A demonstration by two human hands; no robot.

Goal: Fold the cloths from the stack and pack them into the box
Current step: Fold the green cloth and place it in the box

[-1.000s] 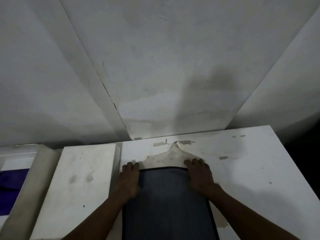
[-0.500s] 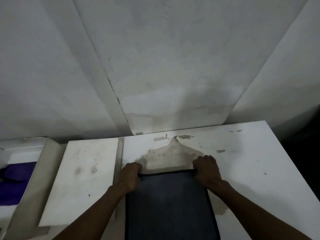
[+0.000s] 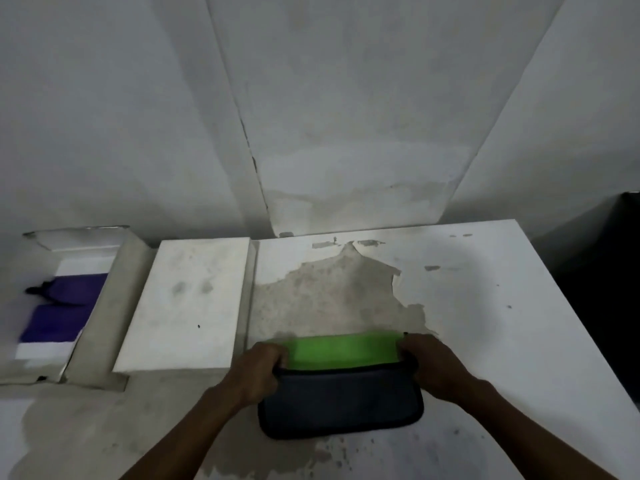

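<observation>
**Inspector:** Surface first. White table point(image 3: 485, 306) set against a pale, stained wall point(image 3: 346, 116); the table's coating is worn away in a large grey patch point(image 3: 329, 299) at its middle. Dark area beyond the table's edge at 3 o'clock.

**Assistant:** And the item under work?

**Inspector:** Dark grey cloth point(image 3: 341, 401) with a black bound edge, lying at the near middle of the table — 6 o'clock from the worn patch. Its long axis runs 9 to 3 o'clock, across the person's body. The far edge is raised, and a bright green cloth point(image 3: 343, 351) shows directly beneath and behind it, same orientation.

**Assistant:** Hands?

**Inspector:** Left hand point(image 3: 259, 372) is curled closed on the grey cloth's far-left corner; right hand point(image 3: 433, 367) is closed on the far-right corner. Both grip the raised edge.

**Assistant:** The container?

**Inspector:** White box point(image 3: 31, 362) at 9 o'clock, well apart from the cloths, open at the top. A purple cloth point(image 3: 59, 306) lies inside. Between box and cloths sits a flat white slab point(image 3: 187, 306), smudged, its long axis running 12 to 6 o'clock — what it is, I cannot tell.
</observation>
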